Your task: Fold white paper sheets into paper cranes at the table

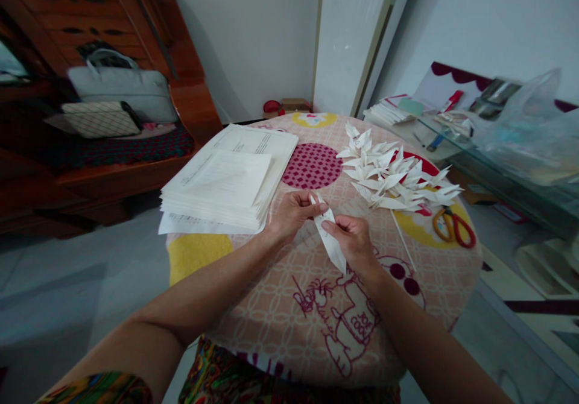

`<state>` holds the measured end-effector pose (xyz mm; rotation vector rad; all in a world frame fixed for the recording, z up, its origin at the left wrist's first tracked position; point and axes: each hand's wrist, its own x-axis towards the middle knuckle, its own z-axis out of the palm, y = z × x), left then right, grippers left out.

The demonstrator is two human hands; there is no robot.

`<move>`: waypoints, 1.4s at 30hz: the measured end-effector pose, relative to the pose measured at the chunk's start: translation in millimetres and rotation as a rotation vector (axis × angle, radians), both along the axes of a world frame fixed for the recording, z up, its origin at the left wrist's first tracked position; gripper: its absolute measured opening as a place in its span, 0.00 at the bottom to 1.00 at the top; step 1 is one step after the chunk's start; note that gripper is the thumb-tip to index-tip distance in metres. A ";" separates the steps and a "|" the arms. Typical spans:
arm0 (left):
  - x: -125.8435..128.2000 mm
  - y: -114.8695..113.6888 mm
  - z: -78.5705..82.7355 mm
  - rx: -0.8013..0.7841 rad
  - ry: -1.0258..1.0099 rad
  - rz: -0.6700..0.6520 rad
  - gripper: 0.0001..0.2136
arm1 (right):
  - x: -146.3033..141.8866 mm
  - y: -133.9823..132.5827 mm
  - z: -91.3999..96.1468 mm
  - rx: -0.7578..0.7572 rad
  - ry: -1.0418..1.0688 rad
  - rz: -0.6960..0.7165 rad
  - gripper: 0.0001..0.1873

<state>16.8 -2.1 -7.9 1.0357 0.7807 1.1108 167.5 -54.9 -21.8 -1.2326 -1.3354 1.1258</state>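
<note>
Between both hands, above the middle of the table, is a narrow folded paper strip (332, 246) with a pointed lower end. My left hand (293, 212) pinches its upper end between thumb and fingers. Lower down on its right side, my right hand (350, 238) grips the same paper, thumb on top. A stack of printed paper sheets (212, 181) lies to the left of my left hand, with a smaller sheet (230, 178) on top. Beyond my right hand is a heap of folded white paper cranes (389, 172), overlapping one another.
The round table wears a patterned cloth (280, 313). Scissors (453, 228) with orange and red handles lie at its right edge, near a thin white stick (404, 241). A glass shelf (506, 178) with a plastic bag stands right. A wooden bench (194, 102) holding bags is left.
</note>
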 end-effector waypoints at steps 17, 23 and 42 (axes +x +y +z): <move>4.8 -3.4 0.4 0.015 0.069 0.058 0.13 | -0.2 0.6 -3.3 0.134 -0.093 -0.059 0.22; -2.0 2.8 1.7 0.162 0.201 0.168 0.10 | 0.1 0.2 -3.3 0.111 -0.123 -0.074 0.23; -21.2 22.3 7.9 -0.061 -0.021 -0.082 0.22 | -4.5 0.3 0.0 -0.266 0.268 -0.077 0.18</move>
